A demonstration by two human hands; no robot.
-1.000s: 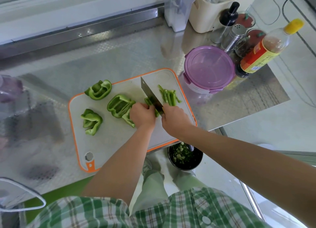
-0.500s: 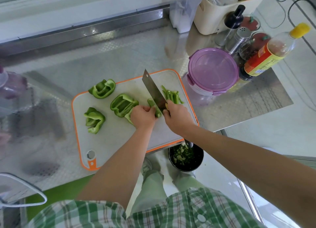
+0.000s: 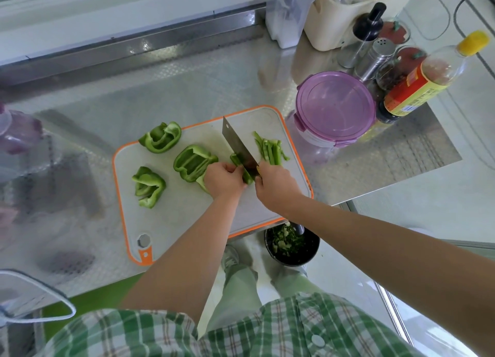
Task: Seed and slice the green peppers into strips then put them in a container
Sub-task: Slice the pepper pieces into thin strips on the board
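Cutting board [image 3: 182, 222]: white with an orange rim, on the steel counter, carrying all the pepper.
Container [image 3: 334, 107]: purple lid on, just beside the board's far right corner.
Right hand [image 3: 277, 186]: curled round the cleaver's handle.
Left hand [image 3: 223, 180]: fingers curled, pinning the pepper piece.
Cleaver [image 3: 237, 145]: blade down between the two hands.
Pepper halves [image 3: 194, 162]: three, left of the left hand; the nearest touches it.
Pepper piece [image 3: 235, 159]: under the left fingertips, against the blade.
Strips [image 3: 270, 149]: heaped right of the blade, just beyond the right hand.
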